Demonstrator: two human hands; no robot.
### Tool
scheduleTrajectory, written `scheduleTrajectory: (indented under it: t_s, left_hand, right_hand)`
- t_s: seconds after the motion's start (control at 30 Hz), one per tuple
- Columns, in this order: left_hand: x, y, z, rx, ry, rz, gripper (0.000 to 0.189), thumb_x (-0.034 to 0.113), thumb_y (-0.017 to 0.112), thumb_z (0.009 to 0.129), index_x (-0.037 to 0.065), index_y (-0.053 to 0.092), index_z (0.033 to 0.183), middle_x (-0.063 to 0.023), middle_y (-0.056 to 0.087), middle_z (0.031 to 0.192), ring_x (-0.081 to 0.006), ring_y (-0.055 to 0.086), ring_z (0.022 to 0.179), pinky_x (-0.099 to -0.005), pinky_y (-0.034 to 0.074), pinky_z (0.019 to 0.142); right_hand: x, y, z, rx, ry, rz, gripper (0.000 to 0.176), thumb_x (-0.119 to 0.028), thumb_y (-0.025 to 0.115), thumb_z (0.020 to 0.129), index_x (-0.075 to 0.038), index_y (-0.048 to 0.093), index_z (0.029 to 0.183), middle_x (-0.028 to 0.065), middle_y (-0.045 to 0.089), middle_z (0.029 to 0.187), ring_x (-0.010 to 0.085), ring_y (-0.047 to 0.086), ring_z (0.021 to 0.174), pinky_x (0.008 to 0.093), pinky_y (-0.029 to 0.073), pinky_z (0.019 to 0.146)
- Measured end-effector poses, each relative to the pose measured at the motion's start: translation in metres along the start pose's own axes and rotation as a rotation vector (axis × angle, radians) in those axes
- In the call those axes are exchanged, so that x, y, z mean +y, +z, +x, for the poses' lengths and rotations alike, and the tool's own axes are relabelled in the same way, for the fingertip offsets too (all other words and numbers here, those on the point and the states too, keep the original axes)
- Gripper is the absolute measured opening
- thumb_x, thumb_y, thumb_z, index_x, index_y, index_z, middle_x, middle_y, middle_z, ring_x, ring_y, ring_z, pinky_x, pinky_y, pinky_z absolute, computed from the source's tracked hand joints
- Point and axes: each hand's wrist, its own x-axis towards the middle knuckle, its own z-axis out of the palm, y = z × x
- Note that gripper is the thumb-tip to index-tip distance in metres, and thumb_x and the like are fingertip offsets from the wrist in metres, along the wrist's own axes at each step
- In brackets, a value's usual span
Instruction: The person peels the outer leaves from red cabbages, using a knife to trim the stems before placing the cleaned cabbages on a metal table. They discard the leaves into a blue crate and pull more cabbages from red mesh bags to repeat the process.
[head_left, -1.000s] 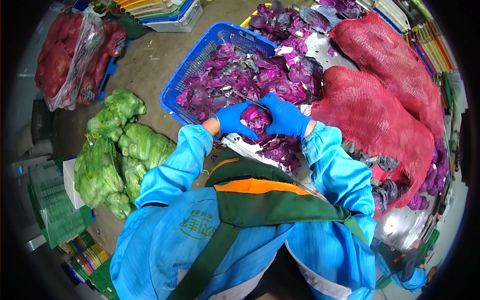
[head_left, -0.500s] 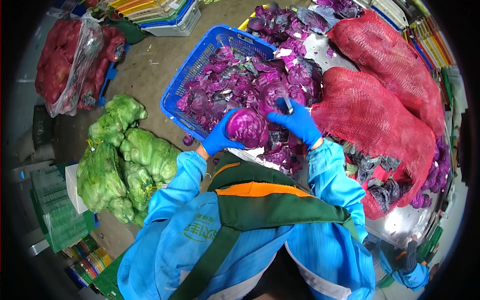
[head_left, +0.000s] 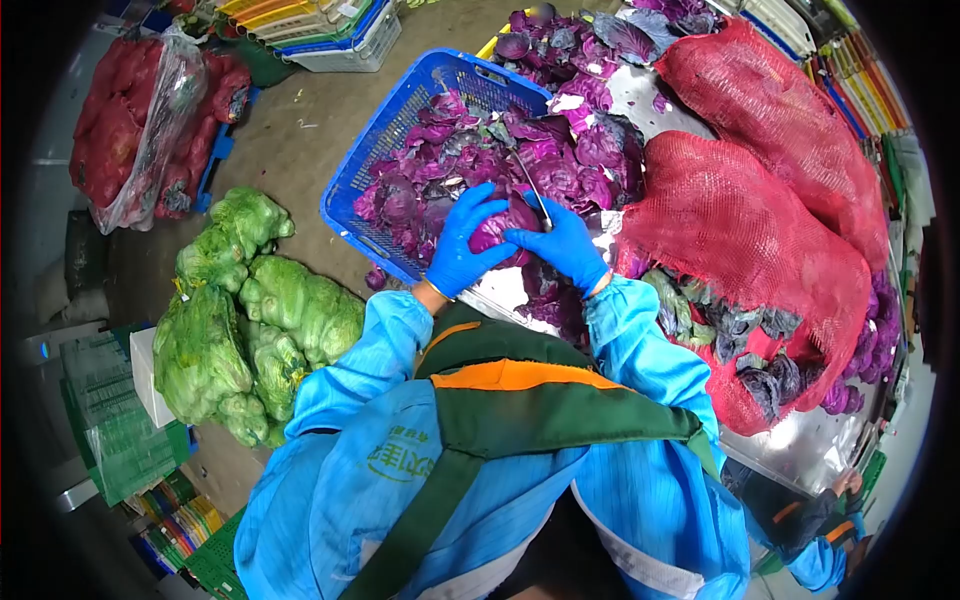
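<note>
My left hand (head_left: 465, 243), in a blue glove, is wrapped round the left side of a purple cabbage (head_left: 503, 228). On its right side my right hand (head_left: 562, 243) grips a knife (head_left: 532, 185), whose blade points up and away over the leaves. Fingers of both hands meet near the front of the cabbage and hide part of it. Just beyond them a blue crate (head_left: 352, 165) holds loose purple leaves (head_left: 450, 130). More leaves lie to the right of the crate.
Red mesh sacks (head_left: 750, 220) lie on a metal table (head_left: 800, 445) at the right. Bags of green cabbage (head_left: 305, 310) stand on the floor at the left, with wrapped red sacks (head_left: 115, 130) behind. Stacked crates (head_left: 350, 55) are at the top. Part of a co-worker (head_left: 815, 530) shows at lower right.
Both hands have moved closer together around the cabbage, the right one moving left with the knife. The cabbage has shifted slightly away from my body. The co-worker at lower right has moved.
</note>
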Motion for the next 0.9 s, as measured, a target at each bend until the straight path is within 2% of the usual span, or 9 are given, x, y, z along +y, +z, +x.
scheduleTrajectory:
  t_s: [0.03,0.13,0.27,0.4,0.5,0.53,0.7,0.8,0.9]
  left_hand:
    - [0.003,0.004,0.002,-0.012,0.258,0.253,0.083,0.030,0.083,0.068,0.007,0.043,0.137,-0.0128,0.046,0.138,-0.0344,0.040,0.130,-0.0427,0.031,0.109]
    - [0.013,0.007,0.004,-0.026,0.159,0.099,0.082,0.025,0.080,0.071,0.008,0.039,0.141,-0.0125,0.044,0.141,-0.0327,0.038,0.132,-0.0424,0.029,0.110]
    - [0.028,-0.008,-0.004,-0.049,-0.011,-0.192,0.084,0.022,0.078,0.074,0.008,0.034,0.144,-0.0146,0.042,0.142,-0.0287,0.036,0.134,-0.0414,0.028,0.112]
    - [-0.012,-0.026,-0.023,0.011,0.022,0.124,0.091,0.028,0.083,0.066,0.005,0.034,0.140,-0.0177,0.042,0.138,-0.0337,0.043,0.126,-0.0436,0.033,0.108]
    - [0.000,-0.028,-0.028,0.120,-0.382,-0.135,0.091,0.033,0.087,0.063,0.005,0.039,0.135,-0.0176,0.044,0.135,-0.0303,0.046,0.123,-0.0421,0.038,0.104]
    - [-0.012,-0.027,-0.029,0.166,-0.437,-0.217,0.089,0.033,0.089,0.062,0.006,0.041,0.132,-0.0159,0.046,0.132,-0.0273,0.048,0.120,-0.0398,0.043,0.100]
    - [-0.050,-0.032,-0.053,0.277,-0.428,-0.474,0.079,0.020,0.084,0.069,0.007,0.041,0.134,-0.0129,0.046,0.134,-0.0256,0.048,0.120,-0.0382,0.044,0.100]
    - [-0.042,-0.037,-0.055,0.563,-0.438,-1.185,0.078,0.004,0.072,0.075,0.010,0.035,0.143,-0.0110,0.044,0.136,-0.0237,0.047,0.122,-0.0368,0.041,0.103]
    - [-0.002,-0.061,-0.026,0.551,-0.294,-0.977,0.079,0.007,0.074,0.075,0.009,0.035,0.143,-0.0114,0.044,0.137,-0.0248,0.047,0.122,-0.0374,0.040,0.104]
  right_hand:
    - [-0.003,0.001,0.001,0.001,0.004,-0.003,0.057,-0.027,0.079,0.075,-0.005,0.059,0.124,0.0146,0.065,0.113,0.0208,0.064,0.098,0.0355,0.051,0.080]
    - [0.003,0.007,0.014,0.114,0.078,0.173,0.031,-0.020,0.077,0.077,-0.001,0.067,0.100,0.0093,0.069,0.089,0.0162,0.065,0.079,0.0308,0.051,0.072]
    - [0.004,-0.019,0.018,0.265,0.307,0.286,0.020,-0.015,0.075,0.078,-0.001,0.067,0.089,0.0036,0.065,0.072,0.0106,0.057,0.062,0.0282,0.047,0.058]
    - [0.062,-0.050,0.014,0.493,0.363,0.243,0.019,-0.015,0.075,0.078,0.000,0.066,0.086,0.0020,0.063,0.069,0.0084,0.055,0.060,0.0268,0.045,0.055]
    - [0.050,-0.049,-0.005,0.412,0.405,0.283,0.024,-0.017,0.073,0.080,0.002,0.065,0.093,0.0060,0.065,0.074,0.0130,0.057,0.064,0.0301,0.047,0.060]
    - [0.044,-0.047,-0.011,0.467,0.311,0.064,0.028,-0.018,0.072,0.081,0.003,0.065,0.098,0.0089,0.067,0.079,0.0154,0.059,0.068,0.0318,0.048,0.063]
    - [0.057,-0.018,-0.057,0.502,0.028,-0.393,0.045,-0.017,0.063,0.086,0.002,0.053,0.126,0.0217,0.063,0.112,0.0347,0.064,0.097,0.0375,0.050,0.083]
    - [0.076,0.017,-0.058,0.478,0.199,-0.468,0.049,-0.017,0.060,0.089,0.001,0.047,0.132,0.0222,0.062,0.116,0.0333,0.064,0.101,0.0384,0.049,0.086]
    - [0.046,0.026,0.001,0.115,0.308,-0.141,0.057,-0.020,0.066,0.087,0.003,0.042,0.134,0.0186,0.064,0.112,0.0279,0.064,0.099,0.0340,0.048,0.086]
